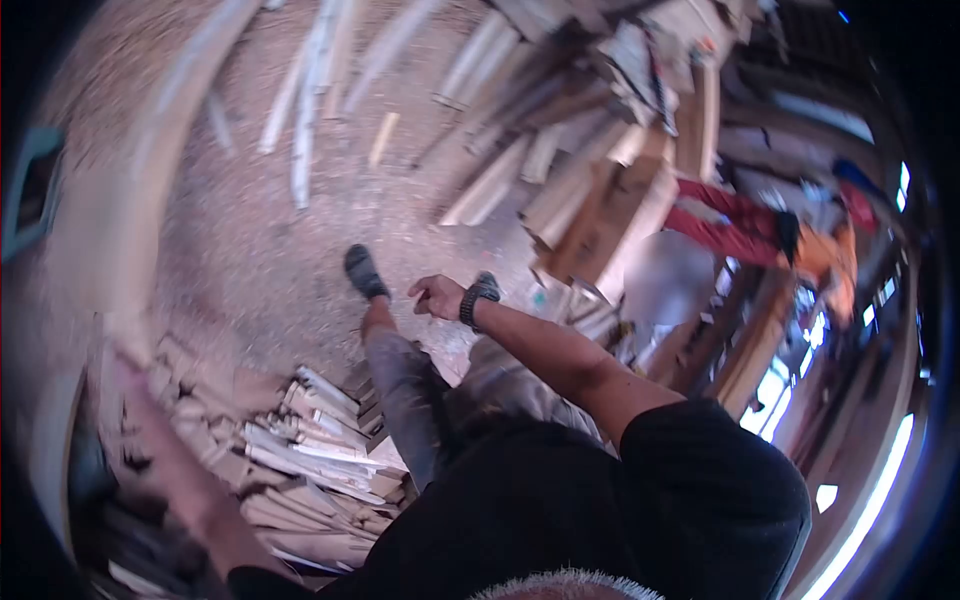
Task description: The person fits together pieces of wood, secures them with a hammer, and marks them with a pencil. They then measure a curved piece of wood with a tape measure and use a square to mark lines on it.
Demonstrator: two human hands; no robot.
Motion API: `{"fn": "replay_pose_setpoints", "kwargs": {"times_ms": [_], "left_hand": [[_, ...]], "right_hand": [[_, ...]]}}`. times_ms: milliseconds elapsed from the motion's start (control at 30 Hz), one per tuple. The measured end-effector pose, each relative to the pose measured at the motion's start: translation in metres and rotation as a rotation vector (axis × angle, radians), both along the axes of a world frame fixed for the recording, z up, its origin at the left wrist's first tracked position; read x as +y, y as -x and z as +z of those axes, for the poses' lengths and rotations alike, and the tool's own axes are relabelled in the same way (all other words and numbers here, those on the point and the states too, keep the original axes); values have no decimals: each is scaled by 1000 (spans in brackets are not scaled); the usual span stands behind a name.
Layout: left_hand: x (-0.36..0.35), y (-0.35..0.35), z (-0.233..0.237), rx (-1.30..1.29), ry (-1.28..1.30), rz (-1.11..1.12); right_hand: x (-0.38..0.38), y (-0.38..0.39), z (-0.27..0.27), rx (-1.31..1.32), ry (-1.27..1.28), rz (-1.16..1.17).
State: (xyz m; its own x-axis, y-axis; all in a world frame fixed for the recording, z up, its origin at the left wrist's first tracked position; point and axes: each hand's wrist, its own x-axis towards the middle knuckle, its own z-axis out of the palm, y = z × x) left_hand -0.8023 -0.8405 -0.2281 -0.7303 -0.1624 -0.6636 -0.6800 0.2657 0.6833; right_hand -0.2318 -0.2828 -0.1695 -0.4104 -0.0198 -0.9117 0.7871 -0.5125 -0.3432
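Note:
My left hand, smeared by motion, reaches out at the lower left. It meets the lower end of a long pale wooden board, which is blurred too. Whether the fingers are closed around the board cannot be made out. In front of my body, my right hand hangs in the air with loosely bent fingers and nothing in them. A dark band circles that wrist.
Scrap wood is heaped at my left leg. Several long strips lie on the dusty ground ahead. Stacked timber stands at the right, where another person in red trousers is. A greenish frame is at far left.

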Motion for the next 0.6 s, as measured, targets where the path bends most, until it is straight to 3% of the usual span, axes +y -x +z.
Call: {"fn": "replay_pose_setpoints", "kwargs": {"times_ms": [33,67,100,133,200,267,300,333,367,400,500,600], "left_hand": [[-24,55,13,14,175,-98],[-27,88,37,204,-48,-75],[-21,110,74,375,29,-7],[11,107,109,527,165,49],[80,90,158,672,290,25],[56,133,92,536,-205,-173],[101,91,91,566,66,-536],[155,42,94,658,332,-867],[201,-2,76,436,-26,-658],[266,-62,95,274,-24,-672],[382,-204,97,127,-178,-892],[475,-334,102,-87,-325,-967]], "right_hand": [[7,-22,25,-85,-264,364],[11,-78,3,-5,-500,564],[21,-118,7,-79,-446,536],[24,-172,-9,-131,-327,296],[41,-192,64,-209,-454,425],[35,-221,98,-363,-371,28],[27,-229,115,-409,-338,-258],[15,-239,124,-393,-457,-334],[6,-248,131,-373,-576,-410],[-3,-258,134,-360,-578,-438],[-10,-291,139,-416,-690,-582],[4,-323,142,-453,-901,-789]]}}
